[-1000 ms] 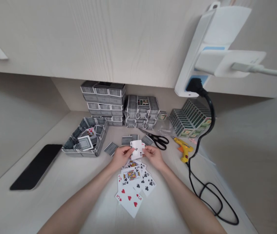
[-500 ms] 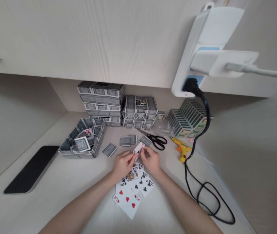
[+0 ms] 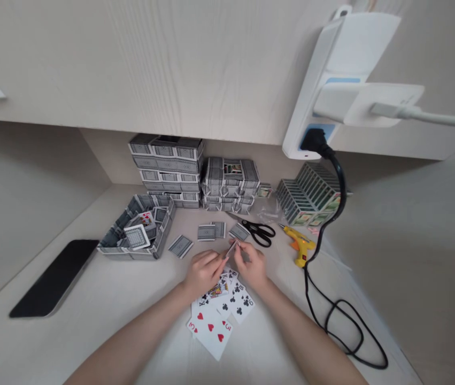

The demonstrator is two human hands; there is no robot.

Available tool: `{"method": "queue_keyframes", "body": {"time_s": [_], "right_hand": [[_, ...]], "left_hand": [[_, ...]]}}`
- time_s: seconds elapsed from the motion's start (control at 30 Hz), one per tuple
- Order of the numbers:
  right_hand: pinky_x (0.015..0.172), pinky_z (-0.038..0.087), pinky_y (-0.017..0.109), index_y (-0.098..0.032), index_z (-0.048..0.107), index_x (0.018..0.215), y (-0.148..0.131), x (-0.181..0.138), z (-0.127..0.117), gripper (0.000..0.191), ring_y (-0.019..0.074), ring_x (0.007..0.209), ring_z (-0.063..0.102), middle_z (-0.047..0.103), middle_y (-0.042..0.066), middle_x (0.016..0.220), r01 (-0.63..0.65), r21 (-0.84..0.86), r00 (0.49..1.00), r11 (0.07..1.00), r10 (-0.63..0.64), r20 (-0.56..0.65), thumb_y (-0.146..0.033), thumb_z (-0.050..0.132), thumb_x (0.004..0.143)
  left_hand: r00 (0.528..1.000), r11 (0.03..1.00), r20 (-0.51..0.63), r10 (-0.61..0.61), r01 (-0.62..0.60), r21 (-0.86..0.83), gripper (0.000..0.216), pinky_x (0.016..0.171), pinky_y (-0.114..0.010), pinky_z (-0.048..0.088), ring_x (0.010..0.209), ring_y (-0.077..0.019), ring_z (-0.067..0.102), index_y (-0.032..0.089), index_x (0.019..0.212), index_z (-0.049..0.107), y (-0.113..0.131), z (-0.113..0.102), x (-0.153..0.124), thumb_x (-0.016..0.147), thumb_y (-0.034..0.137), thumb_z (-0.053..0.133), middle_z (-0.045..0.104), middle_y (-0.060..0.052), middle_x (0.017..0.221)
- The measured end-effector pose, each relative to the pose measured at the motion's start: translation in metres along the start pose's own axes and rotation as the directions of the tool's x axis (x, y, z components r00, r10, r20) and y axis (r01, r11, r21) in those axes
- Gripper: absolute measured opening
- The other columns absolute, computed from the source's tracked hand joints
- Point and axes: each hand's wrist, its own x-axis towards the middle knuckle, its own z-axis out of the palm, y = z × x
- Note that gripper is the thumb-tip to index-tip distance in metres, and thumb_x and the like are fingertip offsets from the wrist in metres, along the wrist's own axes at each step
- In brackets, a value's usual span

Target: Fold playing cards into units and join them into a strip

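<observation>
Between my two hands a playing card (image 3: 231, 248) is pinched, seen nearly edge-on, so its face is hidden. My left hand (image 3: 205, 271) grips its lower left end, fingers closed. At its upper right end my right hand (image 3: 252, 266) is closed on it with thumb and fingertips. Beneath the hands lie loose face-up cards, among them a three of hearts (image 3: 210, 330), a king of clubs (image 3: 218, 290) partly covered by my left hand, and a club card (image 3: 241, 303). Just beyond, several folded cards (image 3: 206, 232) lie back side up.
An open box made of cards (image 3: 159, 251) holds loose cards at left, beside a black phone-like slab (image 3: 56, 278). Card boxes (image 3: 167, 163) are stacked behind. Black scissors (image 3: 260, 232), a yellow glue gun (image 3: 300, 246) and its black cable (image 3: 333, 305) lie right. A power strip (image 3: 331, 69) overhangs.
The card between my hands has tipped from showing its pale face to nearly edge-on. Both hands stay close together in about the same spot.
</observation>
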Motion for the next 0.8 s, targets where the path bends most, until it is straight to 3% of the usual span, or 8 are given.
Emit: {"method": "queue_keyframes", "body": {"time_s": [0.17,0.3,0.5,0.63,0.8], "right_hand": [[0.07,0.055,0.03,-0.018,0.057,0.098,-0.003,-0.001,0.0,0.019,0.0184,0.079,0.067,0.07,0.009,0.092,0.046,-0.027,0.999,0.999,-0.046,-0.005,-0.017,0.048,0.082],[0.071,0.055,0.029,-0.019,0.057,0.099,-0.003,-0.002,0.001,0.019,0.0181,0.083,0.067,0.069,0.009,0.095,0.06,-0.021,0.998,0.998,-0.061,-0.009,-0.016,0.047,0.083],[0.069,0.054,0.028,-0.02,0.058,0.095,-0.004,0.002,-0.004,0.016,0.0173,0.081,0.067,0.07,0.007,0.093,0.022,0.031,1.0,0.999,-0.022,0.014,-0.018,0.047,0.084],[0.076,0.053,0.028,-0.019,0.055,0.108,-0.001,0.008,-0.008,0.025,0.0163,0.087,0.065,0.068,0.007,0.097,-0.002,0.133,0.997,0.991,-0.008,0.076,-0.016,0.045,0.084],[0.079,0.052,0.028,-0.02,0.059,0.103,0.005,0.012,-0.009,0.024,0.0163,0.087,0.065,0.069,0.006,0.096,0.022,0.111,0.993,0.994,-0.035,0.116,-0.018,0.043,0.086]], "left_hand": [[0.993,0.992,0.033,0.116,-0.117,0.051,0.016,0.054,-0.026,0.043,0.058,-0.0118,0.051,0.014,0.094,0.058,-0.002,0.0,-0.003,0.082,0.012,0.047,0.054,-0.002,0.061],[0.988,0.987,0.032,0.15,-0.152,0.06,0.02,0.055,-0.027,0.045,0.06,-0.0126,0.053,0.013,0.1,0.055,-0.002,0.001,-0.003,0.082,0.012,0.047,0.057,-0.003,0.064],[0.994,0.996,0.062,0.088,-0.089,0.021,0.021,0.056,-0.028,0.045,0.061,-0.0131,0.053,0.015,0.1,0.057,-0.002,-0.002,-0.003,0.082,0.012,0.046,0.058,-0.003,0.065],[0.997,1.0,0.073,0.014,-0.013,-0.007,0.025,0.06,-0.028,0.046,0.067,-0.0137,0.056,0.017,0.105,0.057,-0.006,-0.003,-0.002,0.084,0.015,0.044,0.061,-0.005,0.072],[0.996,0.996,0.039,-0.086,0.087,-0.015,0.02,0.061,-0.026,0.045,0.067,-0.0132,0.056,0.017,0.096,0.06,-0.011,-0.001,-0.002,0.085,0.02,0.043,0.06,-0.004,0.071]]}}
